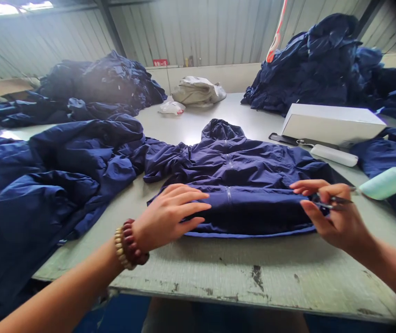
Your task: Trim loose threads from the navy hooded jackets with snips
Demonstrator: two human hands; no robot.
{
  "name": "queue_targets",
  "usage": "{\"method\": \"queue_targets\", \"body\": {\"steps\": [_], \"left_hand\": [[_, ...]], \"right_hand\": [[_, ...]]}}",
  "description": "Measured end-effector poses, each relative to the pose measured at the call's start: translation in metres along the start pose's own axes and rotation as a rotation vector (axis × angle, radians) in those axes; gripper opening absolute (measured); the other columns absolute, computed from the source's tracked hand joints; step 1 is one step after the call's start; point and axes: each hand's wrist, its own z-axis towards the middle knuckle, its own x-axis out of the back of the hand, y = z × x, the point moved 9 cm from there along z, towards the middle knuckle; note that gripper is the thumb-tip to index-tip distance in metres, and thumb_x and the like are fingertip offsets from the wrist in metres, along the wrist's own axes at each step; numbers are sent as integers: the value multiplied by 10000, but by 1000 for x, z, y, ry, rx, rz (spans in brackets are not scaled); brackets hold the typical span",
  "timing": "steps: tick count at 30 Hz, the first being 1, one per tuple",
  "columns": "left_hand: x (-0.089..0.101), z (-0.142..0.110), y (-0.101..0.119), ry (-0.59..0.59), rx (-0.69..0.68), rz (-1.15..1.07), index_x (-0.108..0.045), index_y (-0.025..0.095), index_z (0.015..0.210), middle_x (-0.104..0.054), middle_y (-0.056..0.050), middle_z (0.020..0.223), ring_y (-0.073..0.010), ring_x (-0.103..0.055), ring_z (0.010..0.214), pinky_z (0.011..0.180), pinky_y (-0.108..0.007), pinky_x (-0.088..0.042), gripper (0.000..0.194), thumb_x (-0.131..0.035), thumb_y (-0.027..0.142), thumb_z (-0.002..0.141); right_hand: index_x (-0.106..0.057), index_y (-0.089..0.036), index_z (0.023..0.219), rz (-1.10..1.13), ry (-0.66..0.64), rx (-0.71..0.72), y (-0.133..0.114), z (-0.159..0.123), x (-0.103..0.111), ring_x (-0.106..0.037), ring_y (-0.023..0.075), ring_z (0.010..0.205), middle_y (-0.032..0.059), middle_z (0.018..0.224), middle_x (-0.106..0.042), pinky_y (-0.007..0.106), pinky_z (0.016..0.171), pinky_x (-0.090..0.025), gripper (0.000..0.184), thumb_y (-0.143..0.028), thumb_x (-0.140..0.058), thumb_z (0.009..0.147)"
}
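While left hand spreads over hooded jacket, right hand grips dark tool. White box, thread cone crowd right side. Red sign unreadable from here.

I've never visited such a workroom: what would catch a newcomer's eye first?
Probably the navy hooded fabric jacket on the worn, pale table, beside the bare left hand and right hand. Behind it, a tall navy cloth heap rises at right. A mint-green thread cone lies far right.
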Motion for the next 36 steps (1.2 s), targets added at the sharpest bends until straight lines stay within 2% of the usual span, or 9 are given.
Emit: {"method": "queue_targets", "body": {"steps": [2,4,6,9,13,22,29,32,36], "left_hand": [[-18,24,14,-53,-3,-44,-749,260,1326,-732,-58,1462,-247,-689,1326,1153,-454,-535,311,-712,376,1039],[-45,43,11,-107,30,-78,-720,208,1382,-721,-106,1474,-284,-674,1360,1186,-489,-517,446,-739,453,1010],[-76,52,-5,-169,101,-100,-714,172,1400,-730,-156,1450,-340,-665,1381,1197,-544,-503,590,-790,543,947],[-110,50,-28,-242,177,-156,-664,186,1488,-641,-179,1565,-372,-576,1490,1247,-589,-442,719,-803,596,913],[-119,40,-39,-266,202,-218,-573,212,1588,-523,-164,1676,-372,-453,1588,1302,-603,-360,814,-742,668,935],[-116,46,-43,-233,265,-243,-644,250,1514,-614,-107,1611,-316,-514,1548,1275,-554,-393,515,-547,542,1100],[-100,54,-33,-72,223,-252,-696,251,1428,-725,-88,1474,-285,-614,1441,1224,-520,-449,391,-620,427,1088],[-100,57,-26,-64,186,-256,-699,253,1413,-740,-80,1447,-283,-645,1393,1203,-508,-469,407,-689,434,1049],[-105,56,-28,-79,230,-240,-708,233,1396,-749,-111,1411,-313,-674,1341,1179,-522,-494,520,-813,471,946]], "right_hand": [[-371,-310,1016,74,-146,32,-21,15,-37,-722,242,962,78,1201,-750,453,833,-585,309,-296,-679,1028],[-363,-309,1039,91,-297,38,-27,23,-75,-703,227,944,60,1188,-746,438,844,-585,355,-324,-716,1014],[-350,-307,1049,88,-428,26,-20,25,-106,-704,239,988,67,1235,-739,455,887,-596,490,-397,-818,937],[-353,-301,1066,53,-501,-49,6,20,-129,-710,266,1066,96,1300,-717,499,966,-600,610,-477,-894,846],[-369,-302,1119,33,-544,-93,23,12,-133,-689,285,1170,113,1395,-672,519,1038,-580,619,-534,-879,856],[-341,-306,1048,90,-514,-168,25,17,-127,-692,255,1154,72,1350,-708,465,1048,-562,400,-489,-695,1020],[-346,-301,1039,89,-513,-162,23,17,-127,-709,251,1104,75,1331,-721,451,1009,-576,392,-455,-705,1013],[-343,-301,1038,86,-511,-151,20,17,-126,-707,249,1102,79,1331,-721,450,1001,-571,375,-449,-688,1025],[-335,-301,1034,82,-502,-153,18,17,-126,-710,251,1072,97,1335,-723,454,980,-571,371,-436,-680,1029]]}}
